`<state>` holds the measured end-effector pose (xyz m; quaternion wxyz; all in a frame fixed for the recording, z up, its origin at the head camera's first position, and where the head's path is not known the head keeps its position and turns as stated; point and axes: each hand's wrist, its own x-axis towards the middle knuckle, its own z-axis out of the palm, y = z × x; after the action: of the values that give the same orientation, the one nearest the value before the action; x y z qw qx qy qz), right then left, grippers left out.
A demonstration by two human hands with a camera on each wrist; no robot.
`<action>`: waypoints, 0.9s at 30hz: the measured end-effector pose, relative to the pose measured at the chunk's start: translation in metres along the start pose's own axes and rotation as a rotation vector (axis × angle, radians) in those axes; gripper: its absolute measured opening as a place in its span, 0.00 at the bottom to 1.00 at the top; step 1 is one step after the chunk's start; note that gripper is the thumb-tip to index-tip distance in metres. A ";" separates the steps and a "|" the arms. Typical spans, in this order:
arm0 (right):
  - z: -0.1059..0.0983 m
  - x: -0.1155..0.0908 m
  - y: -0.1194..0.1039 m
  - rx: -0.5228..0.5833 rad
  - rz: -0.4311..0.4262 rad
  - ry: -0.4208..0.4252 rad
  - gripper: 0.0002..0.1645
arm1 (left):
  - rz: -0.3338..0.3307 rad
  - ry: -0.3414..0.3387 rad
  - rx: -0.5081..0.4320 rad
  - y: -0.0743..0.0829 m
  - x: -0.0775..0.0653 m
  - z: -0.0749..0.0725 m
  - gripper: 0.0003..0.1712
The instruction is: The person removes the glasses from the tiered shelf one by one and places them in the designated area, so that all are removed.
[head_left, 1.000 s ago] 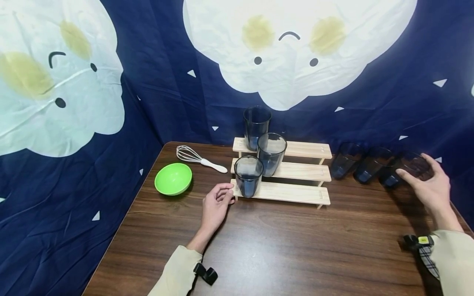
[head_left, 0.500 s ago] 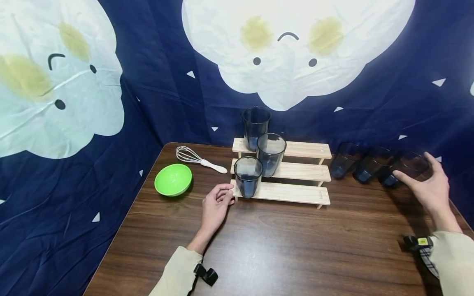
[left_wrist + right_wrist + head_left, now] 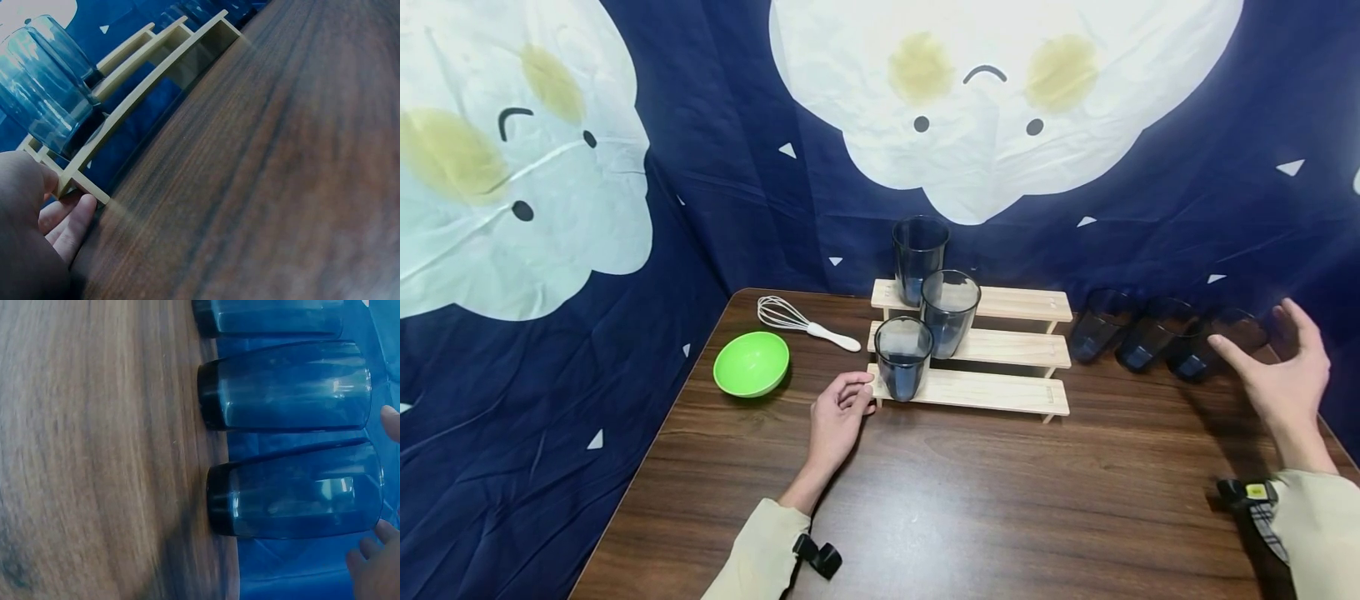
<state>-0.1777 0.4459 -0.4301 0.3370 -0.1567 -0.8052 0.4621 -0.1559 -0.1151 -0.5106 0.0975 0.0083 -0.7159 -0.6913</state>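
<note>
Right hand (image 3: 1292, 379) slides right, fingers spread; the end glass (image 3: 294, 497) stands up just left. Left hand (image 3: 837, 417) pinches the shelf (image 3: 992, 392).

Left arm: enters at the lower edge of the head view, left of centre, and slopes up and rightward; pale sleeve (image 3: 760, 550) on the forearm, wrist (image 3: 802, 490) bare. Left hand (image 3: 837, 410): near mid-frame, fingers bent, thumb opposed in a pinching grip; it occupies the lower left of the left wrist view. Right arm: rises along the right edge, likewise sleeved. Right hand (image 3: 1285, 375): at right, thumb and fingers spread wide apart; fingertips (image 3: 367, 550) visible lower right in the right wrist view.
</note>
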 end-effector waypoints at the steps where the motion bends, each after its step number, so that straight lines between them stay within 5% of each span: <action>1: 0.000 0.000 -0.001 0.012 -0.003 0.007 0.54 | 0.000 0.000 -0.001 0.000 0.000 0.000 0.09; 11: 0.002 -0.002 -0.014 0.079 -0.073 0.054 0.52 | -0.001 -0.001 0.001 -0.001 0.000 0.000 0.09; 20: 0.009 -0.008 -0.040 0.108 -0.245 0.040 0.47 | -0.008 0.003 0.000 0.000 0.000 -0.001 0.09; 27: 0.017 -0.015 -0.058 0.132 -0.271 0.019 0.45 | -0.007 0.001 0.006 0.000 0.001 0.000 0.09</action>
<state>-0.1750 0.3961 -0.3933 0.4133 -0.0287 -0.7838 0.4627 -0.1566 -0.1154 -0.5103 0.0955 0.0113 -0.7180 -0.6894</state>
